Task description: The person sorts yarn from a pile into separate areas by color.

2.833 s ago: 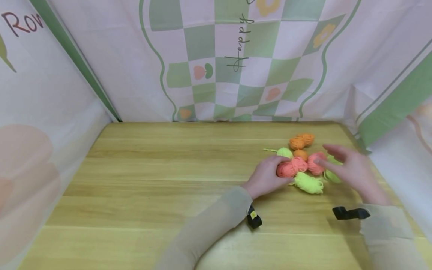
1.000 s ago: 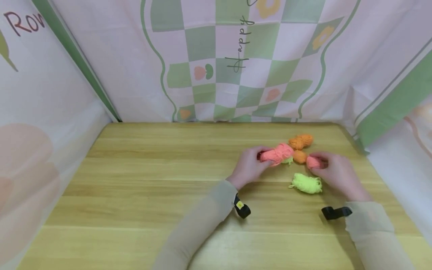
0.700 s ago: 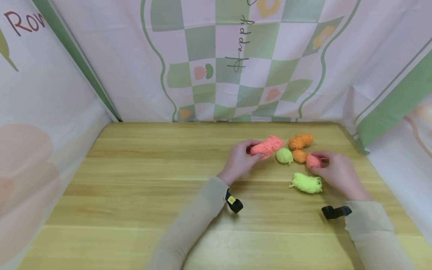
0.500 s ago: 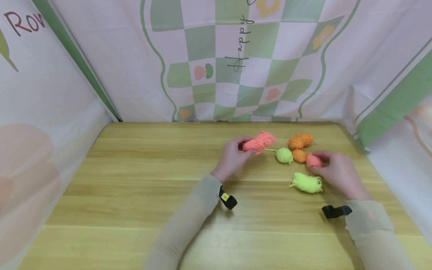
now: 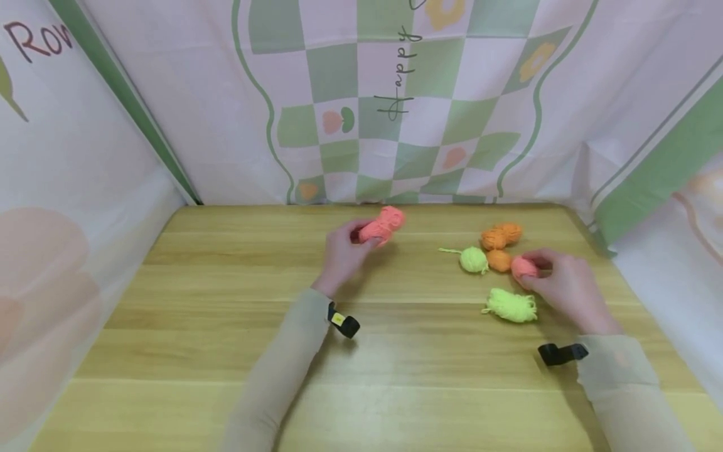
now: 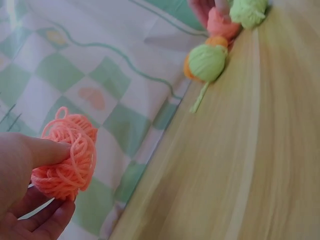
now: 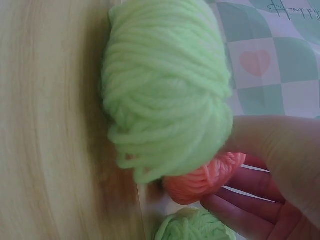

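Risked, in all likelihood, losing the pink skein [image 5: 383, 227] from the left hand [image 5: 341, 254]: grasped only toward one end, and probably soft enough to squash and slip. Could also have snagged the loose loop [image 6: 61, 112], near its twelve o'clock in the left wrist view, and pulled out a turn of yarn. Could, with a sideways drag of the right hand [image 5: 570, 285], have nudged the orange ball [image 5: 499, 260] and, through it, the yellow-green ball [image 5: 473, 259] at nine o'clock, perhaps tangling the trailing tail [image 5: 450, 250]. Might have brushed the yellow-green skein [image 5: 511, 306], near the pink ball [image 5: 524, 269] at seven o'clock, by swinging that wrist too low.

Held the pink skein apparently above the table [image 5: 226, 351], at two o'clock from the left hand, pinched with thumb across its face and fingertips tucked beneath at six o'clock in the left wrist view; jutted well past the thumb. Pinched the pink ball between right thumb and fingers, at ten o'clock from that hand; could not tell whether lifted or resting. Saw the orange skein [image 5: 501, 236] at the orange ball's twelve o'clock, ungripped.
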`<state>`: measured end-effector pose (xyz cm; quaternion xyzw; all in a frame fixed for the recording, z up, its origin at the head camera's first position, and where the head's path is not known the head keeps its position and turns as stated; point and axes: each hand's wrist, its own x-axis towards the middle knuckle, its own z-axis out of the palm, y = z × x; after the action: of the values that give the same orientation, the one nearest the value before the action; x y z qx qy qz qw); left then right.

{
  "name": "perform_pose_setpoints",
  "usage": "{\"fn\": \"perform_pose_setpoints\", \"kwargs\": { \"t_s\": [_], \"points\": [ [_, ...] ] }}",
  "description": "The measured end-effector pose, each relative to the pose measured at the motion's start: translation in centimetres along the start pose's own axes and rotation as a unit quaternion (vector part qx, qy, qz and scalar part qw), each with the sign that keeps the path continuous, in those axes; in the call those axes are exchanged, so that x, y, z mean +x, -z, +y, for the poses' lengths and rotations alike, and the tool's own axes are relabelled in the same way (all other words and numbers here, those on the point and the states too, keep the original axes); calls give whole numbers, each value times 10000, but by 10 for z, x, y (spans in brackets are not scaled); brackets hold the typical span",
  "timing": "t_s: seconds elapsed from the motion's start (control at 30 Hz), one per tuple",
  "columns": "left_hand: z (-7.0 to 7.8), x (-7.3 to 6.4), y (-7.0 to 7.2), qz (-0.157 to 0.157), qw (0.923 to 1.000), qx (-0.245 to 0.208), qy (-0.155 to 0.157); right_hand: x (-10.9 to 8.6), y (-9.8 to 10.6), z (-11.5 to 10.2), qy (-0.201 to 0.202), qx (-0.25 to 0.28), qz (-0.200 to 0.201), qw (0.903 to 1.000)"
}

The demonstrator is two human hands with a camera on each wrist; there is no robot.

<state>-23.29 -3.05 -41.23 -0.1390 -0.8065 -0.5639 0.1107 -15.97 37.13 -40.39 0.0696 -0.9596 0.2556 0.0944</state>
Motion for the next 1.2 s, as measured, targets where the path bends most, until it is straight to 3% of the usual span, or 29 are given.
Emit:
{"fn": "perform_pose_setpoints", "kwargs": {
  "t_s": [0.3,0.53,0.63,0.8,0.87,1.2],
  "points": [
    [-19,-1,45,476,9987,-57,194,0,0,-1,50,-30,120,9999],
    [-32,-2,82,623,9966,398,368,-1,0,-1,-55,-37,195,9998],
    [-37,-5,98,761,9943,377,644,0,0,-1,-89,-33,221,9997],
    [-46,-15,122,933,9862,-151,1362,0,1,-2,-107,-29,324,9994],
    [-51,-18,131,985,9836,-159,1500,0,2,-2,-116,-6,370,9992],
    [-70,-28,163,952,9792,533,1714,0,5,-6,-104,450,549,9974]
  ]
}}
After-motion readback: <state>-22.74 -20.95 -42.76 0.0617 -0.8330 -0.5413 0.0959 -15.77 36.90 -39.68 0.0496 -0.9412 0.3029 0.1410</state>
